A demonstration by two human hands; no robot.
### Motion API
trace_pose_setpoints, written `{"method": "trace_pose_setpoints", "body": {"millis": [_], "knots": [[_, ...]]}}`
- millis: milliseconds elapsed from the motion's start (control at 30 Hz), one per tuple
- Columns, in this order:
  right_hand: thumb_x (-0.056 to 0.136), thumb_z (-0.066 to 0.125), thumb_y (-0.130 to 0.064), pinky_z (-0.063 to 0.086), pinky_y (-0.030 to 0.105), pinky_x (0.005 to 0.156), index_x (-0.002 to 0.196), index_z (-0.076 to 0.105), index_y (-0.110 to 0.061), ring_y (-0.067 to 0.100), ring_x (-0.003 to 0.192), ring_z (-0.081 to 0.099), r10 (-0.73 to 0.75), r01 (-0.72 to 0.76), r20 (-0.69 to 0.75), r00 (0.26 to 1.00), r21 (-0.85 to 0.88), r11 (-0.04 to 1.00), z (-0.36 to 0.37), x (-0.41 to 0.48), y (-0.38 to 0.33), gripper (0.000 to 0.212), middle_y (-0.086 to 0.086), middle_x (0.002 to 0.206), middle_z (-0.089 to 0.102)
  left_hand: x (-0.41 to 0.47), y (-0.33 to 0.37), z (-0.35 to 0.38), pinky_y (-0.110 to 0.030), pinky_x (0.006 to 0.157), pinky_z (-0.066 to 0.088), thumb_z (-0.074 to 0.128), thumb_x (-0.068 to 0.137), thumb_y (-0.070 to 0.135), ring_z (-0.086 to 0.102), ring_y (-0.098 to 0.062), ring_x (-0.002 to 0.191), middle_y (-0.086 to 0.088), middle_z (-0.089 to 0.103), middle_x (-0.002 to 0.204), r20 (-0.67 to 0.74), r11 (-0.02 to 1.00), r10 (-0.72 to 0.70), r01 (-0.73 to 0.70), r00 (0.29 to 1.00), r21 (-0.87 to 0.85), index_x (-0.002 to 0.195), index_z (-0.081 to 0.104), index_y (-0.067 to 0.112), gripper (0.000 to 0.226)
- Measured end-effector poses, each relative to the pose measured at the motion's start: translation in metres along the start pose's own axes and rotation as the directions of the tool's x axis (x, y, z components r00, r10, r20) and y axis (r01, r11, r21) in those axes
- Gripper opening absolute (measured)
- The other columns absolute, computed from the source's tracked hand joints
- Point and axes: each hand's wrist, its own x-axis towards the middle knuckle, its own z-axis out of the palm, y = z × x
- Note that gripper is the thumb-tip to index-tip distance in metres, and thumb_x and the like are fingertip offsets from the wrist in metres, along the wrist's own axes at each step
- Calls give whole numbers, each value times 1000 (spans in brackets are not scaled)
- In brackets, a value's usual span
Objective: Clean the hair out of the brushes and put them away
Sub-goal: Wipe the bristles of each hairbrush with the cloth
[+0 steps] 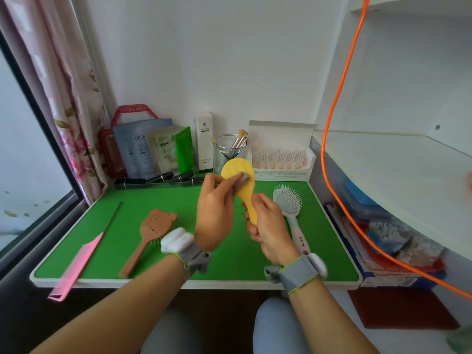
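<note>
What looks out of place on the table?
The pink comb lies askew, its toothed end hanging past the front left edge of the table; a nudge could drop it. A few dark specks dot the green top near the yellow brush. Nothing else stands out.

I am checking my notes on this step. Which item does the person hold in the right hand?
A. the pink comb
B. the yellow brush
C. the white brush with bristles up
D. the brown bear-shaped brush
B: the right hand grips the yellow brush by its handle, the left hand pinches a grey tuft at its head; the other three lie on the green table.
</note>
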Motion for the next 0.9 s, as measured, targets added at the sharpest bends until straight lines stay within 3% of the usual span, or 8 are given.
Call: {"method": "trace_pose_setpoints", "body": {"millis": [133,233,333,400,533,633,800,900], "knots": [[100,43,-24,21,16,36,83,53,-5,10,36,35,-59,64,34,998,-173,983,0,-4,3,28,1,61,50,40,-6,-9,-38,80,43,49,96,9,51,-32,93,-21,49,102,-79,994,-90,94,993,48,123,63,6,30],[100,41,-28,23,16,36,78,52,-8,10,35,35,-101,105,26,995,-250,962,3,-2,4,32,1,60,49,48,1,-8,-34,78,42,52,95,12,49,-31,93,-20,49,99,-75,996,-56,61,996,62,119,65,8,28],[99,33,-47,26,16,37,72,54,-15,12,34,39,-32,19,-66,997,-184,983,7,2,3,47,1,55,49,22,12,-3,-18,70,34,53,91,17,44,-21,84,-10,45,93,31,993,100,-102,995,67,114,70,14,28],[96,24,-61,28,17,37,78,55,-14,14,33,43,47,-61,-119,992,-123,991,7,4,2,59,1,52,50,4,13,-3,-18,68,33,52,87,16,44,-21,82,-12,48,90,123,977,182,-193,976,91,111,71,14,30],[92,14,-69,25,15,38,90,60,-2,13,33,40,63,-70,-62,996,-105,992,4,2,5,81,3,53,47,29,-2,-9,-25,71,36,53,93,6,50,-29,85,-19,49,95,-2,993,30,-30,1000,113,117,67,10,28],[94,15,-66,23,15,37,92,59,1,12,32,38,34,-37,-40,999,-74,997,6,1,4,80,3,52,45,38,-3,-9,-31,75,41,50,96,6,51,-31,90,-19,49,100,-67,990,-93,99,993,100,120,65,9,29],[94,16,-66,23,14,34,76,58,-6,13,29,37,19,-22,-113,993,-24,999,7,7,1,76,2,45,45,-17,11,-1,-26,68,41,56,88,-1,49,-23,73,-13,47,91,71,992,113,-117,991,48,115,69,14,33],[94,16,-66,23,14,33,66,58,-14,14,27,35,23,-22,-134,991,4,1000,7,6,2,73,1,37,39,-38,12,-2,-35,64,49,53,86,-5,55,-26,66,-14,49,91,151,990,138,-140,979,2,115,69,11,36]]}}
